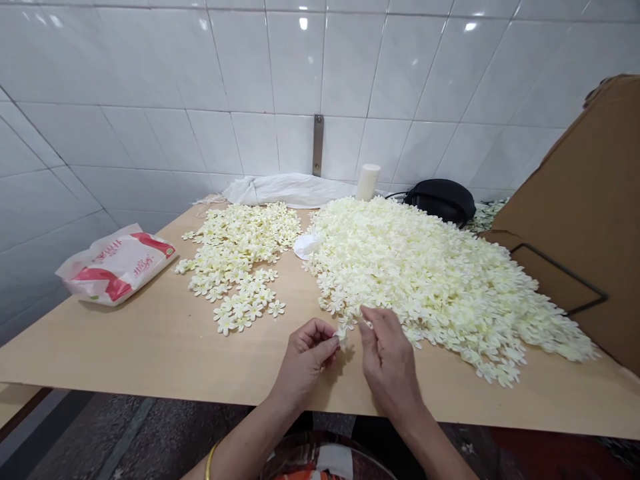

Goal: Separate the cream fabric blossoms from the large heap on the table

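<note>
- The left hand (309,355) pinches a pale artificial flower (342,335) between thumb and fingertips, low over the front of the worktop (160,347).
- The right hand (391,363) is just beside it, thumb and forefinger drawn close together; a speck of white shows there, but I cannot tell whether they grip anything.
- The petals look thin, so a light pinch near the flower's centre, with both hands low and close together, would probably avoid creasing them.
- Directly beyond the hands and to the right spreads a large, heaped flower pile (425,267).
- To the left lies a smaller, flatter flower group (243,243), with bare worktop between; keeping that gap should stop the two mixing.
- Further left sits a red-and-white packet (120,263); far right, a cardboard sheet (580,207) leans.
</note>
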A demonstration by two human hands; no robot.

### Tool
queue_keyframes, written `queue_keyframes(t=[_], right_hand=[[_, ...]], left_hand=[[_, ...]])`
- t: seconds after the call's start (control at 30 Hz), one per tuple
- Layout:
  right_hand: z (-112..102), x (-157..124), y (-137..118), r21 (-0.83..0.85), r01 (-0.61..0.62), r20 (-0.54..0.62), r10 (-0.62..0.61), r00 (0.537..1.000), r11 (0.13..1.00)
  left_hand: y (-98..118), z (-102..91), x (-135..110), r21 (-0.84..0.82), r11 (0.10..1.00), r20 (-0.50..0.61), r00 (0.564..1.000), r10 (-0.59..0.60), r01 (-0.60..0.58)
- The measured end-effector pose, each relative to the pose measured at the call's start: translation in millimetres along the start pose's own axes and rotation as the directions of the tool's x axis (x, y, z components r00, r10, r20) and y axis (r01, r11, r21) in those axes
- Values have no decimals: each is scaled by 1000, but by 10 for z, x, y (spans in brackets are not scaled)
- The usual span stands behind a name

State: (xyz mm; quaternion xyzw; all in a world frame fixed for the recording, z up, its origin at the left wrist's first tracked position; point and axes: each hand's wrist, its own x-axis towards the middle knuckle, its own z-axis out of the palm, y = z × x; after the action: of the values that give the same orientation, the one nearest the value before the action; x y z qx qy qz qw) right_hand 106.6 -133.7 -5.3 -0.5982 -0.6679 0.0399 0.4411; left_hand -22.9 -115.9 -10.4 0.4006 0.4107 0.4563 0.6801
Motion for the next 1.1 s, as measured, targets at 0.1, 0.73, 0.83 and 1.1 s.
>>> queue_keyframes(t=[0.1, 0.73, 0.83, 1.1], right_hand=[[45, -66, -63, 251, -229, 283, 155, 946, 941], [93, -10, -116, 378, -430, 320, 321, 892, 820], [109, -22, -92, 359, -398, 304, 297, 905, 844], [60, -16, 17, 418, -452, 374, 305, 876, 788]], left_hand=[[0, -10, -25, 31, 1000, 25, 1000, 0, -1], [-4, -4, -9, 130, 991, 53, 998, -23, 16], [-1, 19, -8, 123, 992, 23, 1000, -21, 18], [7, 75, -16, 118, 993, -67, 998, -15, 23]])
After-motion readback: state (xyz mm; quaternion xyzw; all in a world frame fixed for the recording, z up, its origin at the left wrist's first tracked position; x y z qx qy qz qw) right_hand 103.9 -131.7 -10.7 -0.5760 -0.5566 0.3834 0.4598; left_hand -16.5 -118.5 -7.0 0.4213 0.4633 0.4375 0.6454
